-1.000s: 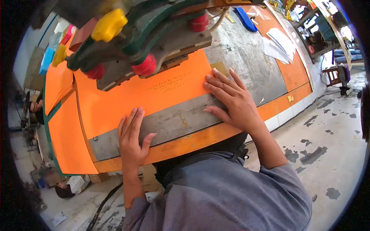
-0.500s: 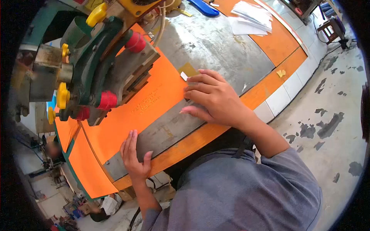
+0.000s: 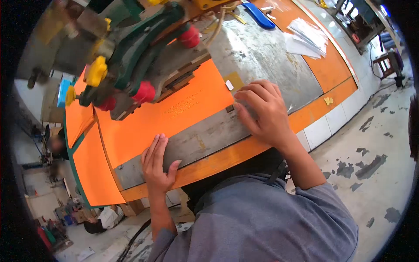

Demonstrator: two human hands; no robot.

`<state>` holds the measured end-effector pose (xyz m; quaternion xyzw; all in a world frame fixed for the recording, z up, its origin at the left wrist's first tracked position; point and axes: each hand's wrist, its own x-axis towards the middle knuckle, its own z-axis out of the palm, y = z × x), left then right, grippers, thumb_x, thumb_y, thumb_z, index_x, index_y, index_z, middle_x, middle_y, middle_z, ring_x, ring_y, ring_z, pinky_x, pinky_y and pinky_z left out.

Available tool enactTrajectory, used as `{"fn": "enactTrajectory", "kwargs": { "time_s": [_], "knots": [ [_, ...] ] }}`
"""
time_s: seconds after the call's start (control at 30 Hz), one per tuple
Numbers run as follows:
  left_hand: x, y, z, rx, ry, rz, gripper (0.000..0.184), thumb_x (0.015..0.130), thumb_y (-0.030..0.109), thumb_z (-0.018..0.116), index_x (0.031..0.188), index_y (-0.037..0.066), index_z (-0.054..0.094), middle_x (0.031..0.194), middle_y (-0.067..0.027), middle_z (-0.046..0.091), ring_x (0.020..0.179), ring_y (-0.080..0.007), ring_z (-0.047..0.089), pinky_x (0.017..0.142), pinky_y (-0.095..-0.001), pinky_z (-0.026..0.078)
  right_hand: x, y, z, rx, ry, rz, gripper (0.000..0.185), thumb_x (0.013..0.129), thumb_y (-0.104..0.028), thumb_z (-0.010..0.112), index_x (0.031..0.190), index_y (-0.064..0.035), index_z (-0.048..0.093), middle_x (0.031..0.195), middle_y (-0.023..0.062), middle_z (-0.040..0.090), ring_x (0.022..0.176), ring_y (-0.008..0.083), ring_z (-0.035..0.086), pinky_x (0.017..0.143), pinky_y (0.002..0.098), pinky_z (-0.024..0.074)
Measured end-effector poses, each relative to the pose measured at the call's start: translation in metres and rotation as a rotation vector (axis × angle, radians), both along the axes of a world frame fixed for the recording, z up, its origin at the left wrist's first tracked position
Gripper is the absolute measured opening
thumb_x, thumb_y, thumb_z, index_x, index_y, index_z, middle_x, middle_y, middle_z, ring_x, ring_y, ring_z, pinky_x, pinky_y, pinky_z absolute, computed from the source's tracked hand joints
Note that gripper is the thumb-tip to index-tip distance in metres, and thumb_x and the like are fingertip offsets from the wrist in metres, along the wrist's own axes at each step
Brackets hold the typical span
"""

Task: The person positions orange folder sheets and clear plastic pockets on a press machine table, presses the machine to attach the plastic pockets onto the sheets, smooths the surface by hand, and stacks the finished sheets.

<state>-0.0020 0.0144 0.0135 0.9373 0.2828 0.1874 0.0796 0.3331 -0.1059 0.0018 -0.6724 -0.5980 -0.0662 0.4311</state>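
Note:
An orange sheet (image 3: 144,135) with small lettering lies on the grey metal plate (image 3: 209,144). My left hand (image 3: 159,168) rests at the sheet's lower edge, fingertips on it, fingers stretched and thumb apart. Beside the sheet's right corner is my right hand (image 3: 264,113), raised a little with bent fingers; nothing shows in it. A small white piece (image 3: 229,85) sits at the sheet's right edge, next to a brownish patch (image 3: 235,79). Over the sheet's upper part hangs a green press head (image 3: 139,56) with red knobs (image 3: 144,92) and yellow knobs (image 3: 97,71).
More orange sheets (image 3: 94,166) lie at the left. White papers (image 3: 307,38) and a blue-handled object (image 3: 259,16) are toward the back right. An orange wooden edge (image 3: 218,161) borders the plate in front. Another person (image 3: 104,218) is at the lower left.
My right hand has lifted off the sheet's right corner and drawn back slightly to the right, uncovering the small white piece. My left hand stays at the lower edge. The view has turned.

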Motion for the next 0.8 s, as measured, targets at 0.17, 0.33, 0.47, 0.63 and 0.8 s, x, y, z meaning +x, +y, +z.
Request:
{"fn": "enactTrajectory", "kwargs": {
  "time_s": [0.17, 0.33, 0.47, 0.63, 0.8],
  "knots": [
    [0.012, -0.007, -0.004, -0.082, -0.044, 0.017, 0.064, 0.103, 0.047, 0.07, 0.15, 0.003, 0.063, 0.151, -0.017, 0.066, 0.145, -0.0357, 0.059, 0.12, -0.0517, 0.04, -0.006, 0.001, 0.007, -0.099, -0.057, 0.028, 0.018, 0.089, -0.018, 0.08, 0.105, -0.0083, 0.08, 0.096, 0.0089, 0.061, 0.093, 0.0307, 0.059, 0.084, 0.0444, 0.0492],
    [0.016, -0.006, 0.001, -0.025, -0.045, -0.038, 0.067, 0.097, 0.049, 0.075, 0.148, 0.005, 0.064, 0.148, -0.0103, 0.069, 0.144, -0.027, 0.06, 0.118, -0.047, 0.042, -0.012, 0.004, 0.011, -0.2, -0.059, -0.023, 0.011, 0.092, -0.013, 0.078, 0.098, -0.0054, 0.082, 0.087, 0.008, 0.054, 0.087, 0.0281, 0.054, 0.082, 0.0413, 0.0443],
    [0.011, -0.003, -0.005, -0.079, -0.059, -0.045, 0.072, 0.098, 0.054, 0.073, 0.15, 0.006, 0.062, 0.152, -0.0124, 0.067, 0.145, -0.0306, 0.06, 0.119, -0.0504, 0.042, -0.016, 0.008, 0.011, -0.21, -0.062, -0.04, 0.01, 0.095, -0.013, 0.077, 0.094, -0.0029, 0.079, 0.086, 0.0094, 0.057, 0.087, 0.0303, 0.056, 0.081, 0.0445, 0.0458],
    [0.01, -0.001, -0.006, -0.091, -0.091, -0.064, 0.072, 0.097, 0.054, 0.074, 0.15, 0.006, 0.063, 0.152, -0.0114, 0.067, 0.145, -0.03, 0.059, 0.119, -0.0492, 0.042, -0.018, 0.009, 0.009, -0.199, -0.067, -0.059, 0.011, 0.096, -0.013, 0.077, 0.092, -0.0022, 0.079, 0.081, 0.0091, 0.056, 0.082, 0.0296, 0.055, 0.079, 0.0437, 0.0452],
    [0.009, -0.004, -0.007, -0.092, -0.085, -0.056, 0.072, 0.097, 0.052, 0.074, 0.151, 0.006, 0.062, 0.153, -0.0113, 0.066, 0.147, -0.0286, 0.057, 0.119, -0.0488, 0.042, -0.017, 0.009, 0.006, -0.18, -0.079, -0.082, 0.012, 0.095, -0.011, 0.076, 0.09, -0.0003, 0.077, 0.079, 0.0091, 0.057, 0.079, 0.029, 0.054, 0.073, 0.0433, 0.045]
  ]
}}
